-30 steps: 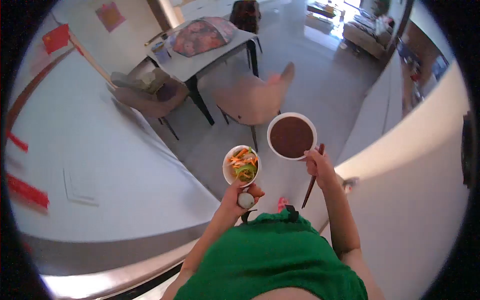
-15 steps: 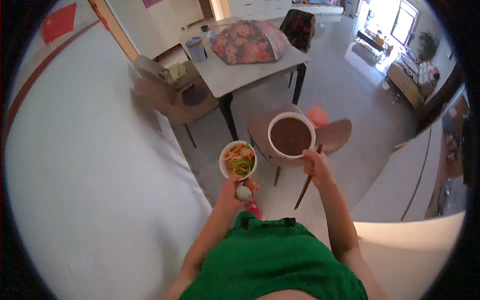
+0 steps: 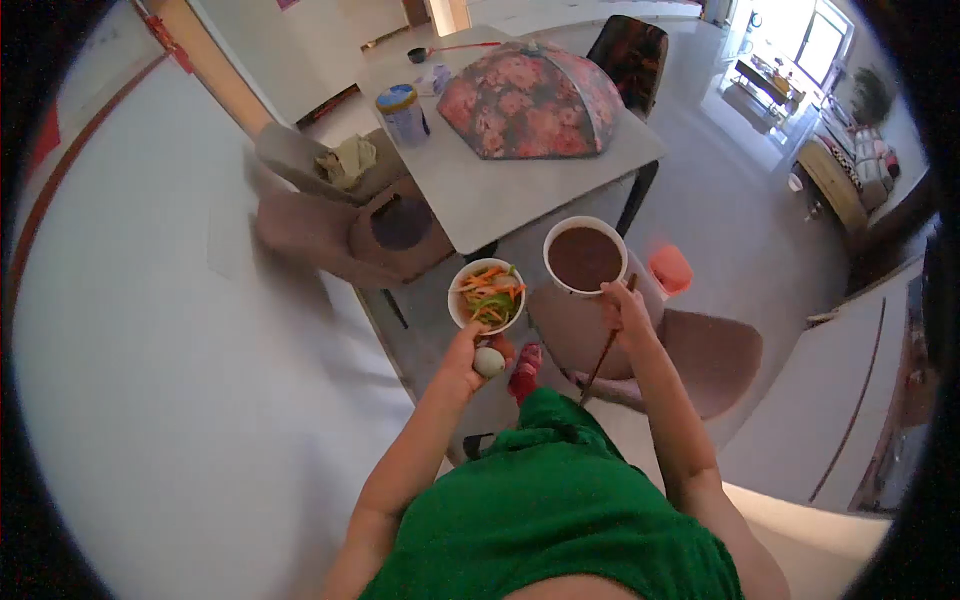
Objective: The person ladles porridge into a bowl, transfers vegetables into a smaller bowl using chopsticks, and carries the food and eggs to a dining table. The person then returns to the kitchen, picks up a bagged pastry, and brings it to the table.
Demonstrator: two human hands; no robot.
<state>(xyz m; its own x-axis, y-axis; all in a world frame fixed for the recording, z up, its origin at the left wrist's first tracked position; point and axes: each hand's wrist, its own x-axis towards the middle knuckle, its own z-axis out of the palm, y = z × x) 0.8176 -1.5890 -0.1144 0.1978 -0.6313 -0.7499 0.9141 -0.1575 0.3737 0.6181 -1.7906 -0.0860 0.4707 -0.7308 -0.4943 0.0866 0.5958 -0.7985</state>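
Observation:
My left hand (image 3: 467, 358) is closed round the lower edge of a white bowl (image 3: 453, 302) holding shredded carrot and green vegetables (image 3: 491, 299). Tucked in the same hand, under the bowl, are a pale egg (image 3: 489, 362) and what looks like a brown egg (image 3: 507, 349), partly covered by fingers. My right hand (image 3: 626, 314) grips the rim of a larger white bowl (image 3: 548, 257) filled with something dark brown (image 3: 585, 258). Brown chopsticks (image 3: 599, 364) are also held in that hand, slanting down. Both bowls are in the air, short of the table.
Ahead stands a table (image 3: 520, 195) bearing a floral food cover (image 3: 535, 105) and a blue-lidded tin (image 3: 402, 113). Chairs are at the left (image 3: 330, 235) and close by on the right (image 3: 705, 365). A pink bin (image 3: 670, 270) sits beyond the right chair. A white wall (image 3: 190, 350) runs along my left.
The table and chairs are nearer, and my foot has come into view below the bowls. Both hands keep their holds on the bowls, eggs and chopsticks.

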